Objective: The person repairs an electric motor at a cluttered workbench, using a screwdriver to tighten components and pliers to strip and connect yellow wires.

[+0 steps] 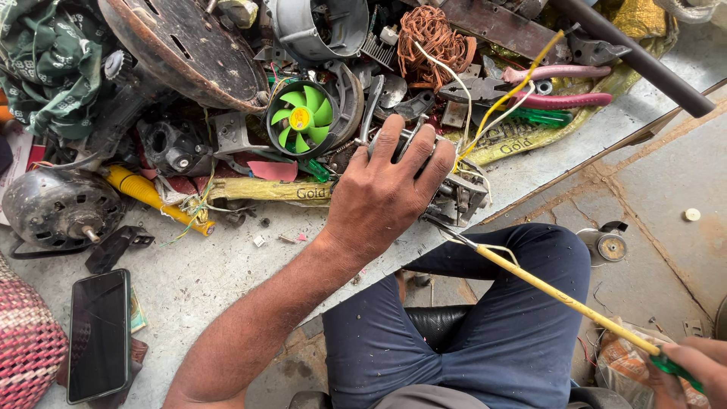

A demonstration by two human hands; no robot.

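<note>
Navy-trousered knees [492,326] sit below; my left hand [382,189] clamps palm-down on a grey metal motor part [454,198] at the desk [204,265] edge, my half-cropped right hand [685,373] grips a long yellow-shafted screwdriver [560,297].

Fan [301,119] left of motor part [454,198], phone [98,335] nearer.

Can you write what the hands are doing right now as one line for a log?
left hand: grips metal motor part | right hand: pulls yellow-sleeved wire taut from it | nearby: green fan, copper coil, phone
</note>
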